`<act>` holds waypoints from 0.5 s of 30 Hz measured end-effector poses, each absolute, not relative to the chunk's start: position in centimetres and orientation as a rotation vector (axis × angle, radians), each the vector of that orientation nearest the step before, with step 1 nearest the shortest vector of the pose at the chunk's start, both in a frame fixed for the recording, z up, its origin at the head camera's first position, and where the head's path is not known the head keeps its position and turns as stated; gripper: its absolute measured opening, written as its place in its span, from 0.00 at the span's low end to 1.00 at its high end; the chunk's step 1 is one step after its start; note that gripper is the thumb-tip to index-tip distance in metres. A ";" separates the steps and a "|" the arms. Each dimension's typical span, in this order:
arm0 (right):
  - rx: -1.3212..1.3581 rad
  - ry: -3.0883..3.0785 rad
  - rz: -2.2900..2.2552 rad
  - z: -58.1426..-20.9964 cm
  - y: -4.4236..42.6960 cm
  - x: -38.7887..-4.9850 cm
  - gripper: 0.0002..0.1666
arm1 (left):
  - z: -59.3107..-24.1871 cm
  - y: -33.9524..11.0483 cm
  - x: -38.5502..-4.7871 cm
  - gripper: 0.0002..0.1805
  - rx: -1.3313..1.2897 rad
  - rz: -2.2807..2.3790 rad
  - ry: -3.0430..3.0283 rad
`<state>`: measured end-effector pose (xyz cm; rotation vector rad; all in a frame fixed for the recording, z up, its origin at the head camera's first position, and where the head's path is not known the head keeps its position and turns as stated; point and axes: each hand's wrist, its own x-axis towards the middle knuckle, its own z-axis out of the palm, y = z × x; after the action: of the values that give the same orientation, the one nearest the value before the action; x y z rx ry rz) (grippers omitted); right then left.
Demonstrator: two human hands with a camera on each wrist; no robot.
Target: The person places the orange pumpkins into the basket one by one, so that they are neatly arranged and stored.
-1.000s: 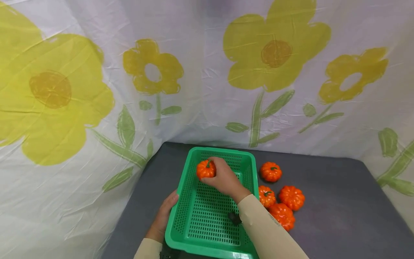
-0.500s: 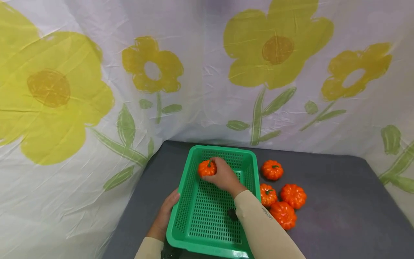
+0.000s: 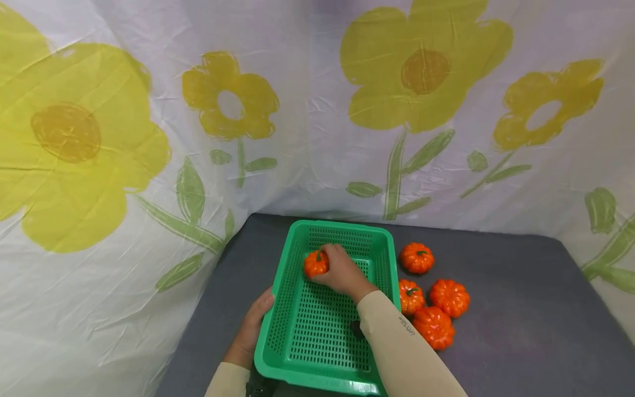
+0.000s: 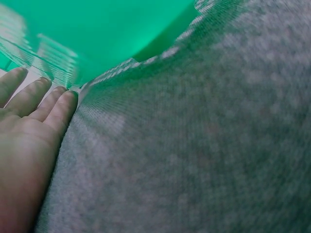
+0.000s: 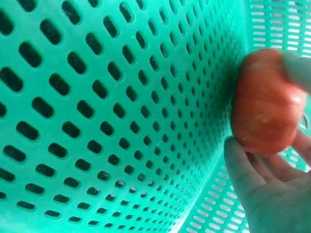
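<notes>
My right hand (image 3: 342,270) pinches a small orange pumpkin (image 3: 315,264) by its sides, low inside a green perforated basket (image 3: 327,344). In the right wrist view, thumb and fingers lie around the pumpkin (image 5: 265,104), close to the basket's floor and side wall. Along the basket's left side, my left hand (image 3: 253,325) touches the outer wall near the rim. The left wrist view has this hand's fingers (image 4: 36,97) fairly straight against the green plastic. Just right of the basket lie several similar pumpkins, the farthest pumpkin (image 3: 416,258) standing apart.
A dark grey table (image 3: 516,309) carries everything. White cloth (image 3: 297,165) printed with yellow flowers hangs behind and to the sides. Close to the basket's right wall, one pumpkin (image 3: 410,298) is partly covered by the rim.
My right hand has lowered slightly with the pumpkin inside the basket. The left hand keeps its place at the basket's side. The head view has shifted a little.
</notes>
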<state>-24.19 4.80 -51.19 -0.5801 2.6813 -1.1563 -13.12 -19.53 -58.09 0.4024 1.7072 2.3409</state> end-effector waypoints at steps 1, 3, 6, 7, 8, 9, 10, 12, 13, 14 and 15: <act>-0.568 2.678 -1.153 -51.1 4.8 -24.2 0.38 | -58.1 -19.5 -13.2 0.36 0.411 2.338 1.711; -0.545 2.664 -1.152 -51.0 4.9 -24.1 0.40 | -58.0 -19.6 -13.2 0.36 0.428 2.337 1.703; -0.520 2.633 -1.166 -50.8 4.9 -24.0 0.42 | -58.0 -19.6 -13.3 0.36 0.436 2.329 1.714; -0.508 2.625 -1.171 -50.7 4.9 -24.0 0.42 | -58.0 -19.6 -13.3 0.36 0.437 2.331 1.710; -0.503 2.629 -1.170 -50.7 4.9 -24.0 0.42 | -58.0 -19.6 -13.4 0.35 0.441 2.334 1.700; -0.494 2.634 -1.167 -50.6 4.9 -24.0 0.43 | -58.0 -19.6 -13.4 0.35 0.441 2.334 1.698; -0.481 2.642 -1.163 -50.6 4.8 -24.0 0.42 | -58.0 -19.6 -13.4 0.36 0.436 2.336 1.698; -0.449 2.669 -1.141 -50.5 4.8 -24.0 0.43 | -58.0 -19.5 -13.5 0.36 0.429 2.340 1.700; -0.438 2.687 -1.129 -50.5 4.8 -24.1 0.42 | -57.9 -19.4 -13.5 0.36 0.432 2.338 1.705; -0.425 2.705 -1.112 -50.5 4.9 -24.1 0.43 | -57.9 -19.4 -13.6 0.36 0.434 2.334 1.716; -0.412 2.717 -1.099 -50.5 4.9 -24.1 0.43 | -57.8 -19.4 -13.6 0.36 0.436 2.332 1.726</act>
<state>-24.10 4.87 -50.46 -0.4118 2.7173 -1.0994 -13.59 -19.36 -57.85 0.4364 1.7259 2.3316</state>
